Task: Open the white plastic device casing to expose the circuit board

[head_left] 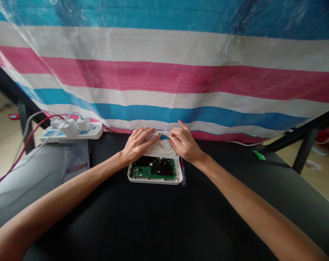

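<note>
A white plastic casing (155,181) lies on the black tabletop, its inside showing a green circuit board (142,174) with black plates and a thin pale wire. Behind it is a white plastic cover (160,148) with a grid of vent holes, its inner face up. My left hand (139,143) grips the cover's left side, thumb stretched toward a small blue piece (164,137). At that piece's right end, the fingers of my right hand (182,142) are pinched together, index finger raised. What exactly the blue piece is cannot be made out.
A slim tool with a red part (182,170) lies right of the casing. At left are a white power strip (96,131) with plugged-in adapters and cables, and a grey pouch (77,163). A green scrap (259,155) lies at right. A striped sheet (164,78) hangs behind.
</note>
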`<action>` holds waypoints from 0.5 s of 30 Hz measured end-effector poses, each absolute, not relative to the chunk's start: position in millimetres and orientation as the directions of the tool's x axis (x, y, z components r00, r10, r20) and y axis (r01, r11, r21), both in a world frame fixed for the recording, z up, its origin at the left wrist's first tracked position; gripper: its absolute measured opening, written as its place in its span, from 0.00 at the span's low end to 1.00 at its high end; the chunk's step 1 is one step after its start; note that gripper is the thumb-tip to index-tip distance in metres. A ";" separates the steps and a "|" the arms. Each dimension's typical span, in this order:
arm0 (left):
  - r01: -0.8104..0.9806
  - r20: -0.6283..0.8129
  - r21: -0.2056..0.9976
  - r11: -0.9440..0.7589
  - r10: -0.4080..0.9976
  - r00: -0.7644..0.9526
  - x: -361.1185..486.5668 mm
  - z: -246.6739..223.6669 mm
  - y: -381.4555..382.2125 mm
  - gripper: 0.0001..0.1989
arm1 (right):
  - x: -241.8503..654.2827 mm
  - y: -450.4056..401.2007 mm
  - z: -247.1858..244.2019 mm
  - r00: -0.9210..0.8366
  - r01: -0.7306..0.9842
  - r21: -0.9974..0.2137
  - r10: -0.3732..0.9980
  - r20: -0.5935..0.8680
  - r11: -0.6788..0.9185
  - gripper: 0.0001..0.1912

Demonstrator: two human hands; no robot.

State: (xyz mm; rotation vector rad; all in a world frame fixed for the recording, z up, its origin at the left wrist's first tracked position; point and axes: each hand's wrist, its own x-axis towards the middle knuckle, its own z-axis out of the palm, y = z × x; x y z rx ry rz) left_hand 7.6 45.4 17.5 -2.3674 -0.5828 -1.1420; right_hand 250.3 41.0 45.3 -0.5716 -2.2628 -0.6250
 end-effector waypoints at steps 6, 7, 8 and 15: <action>0.544 0.796 -0.211 -0.813 0.181 0.578 6.3 16.8 45.4 0.23 | 254.5 44.9 47.7 -0.687 0.517 0.226 0.243 0.685 0.826 0.09; 0.549 0.797 -0.207 -0.810 0.186 0.575 6.1 16.4 45.7 0.23 | 256.9 46.3 48.7 -0.695 0.518 0.234 0.245 0.676 0.823 0.10; 0.553 0.799 -0.204 -0.808 0.189 0.571 6.0 15.9 46.0 0.23 | 259.7 47.5 49.3 -0.696 0.526 0.245 0.246 0.675 0.815 0.10; 0.561 0.815 -0.154 -0.814 0.216 0.538 6.2 12.0 48.5 0.22 | 266.1 38.1 41.4 -0.598 0.572 0.210 0.227 0.769 0.793 0.07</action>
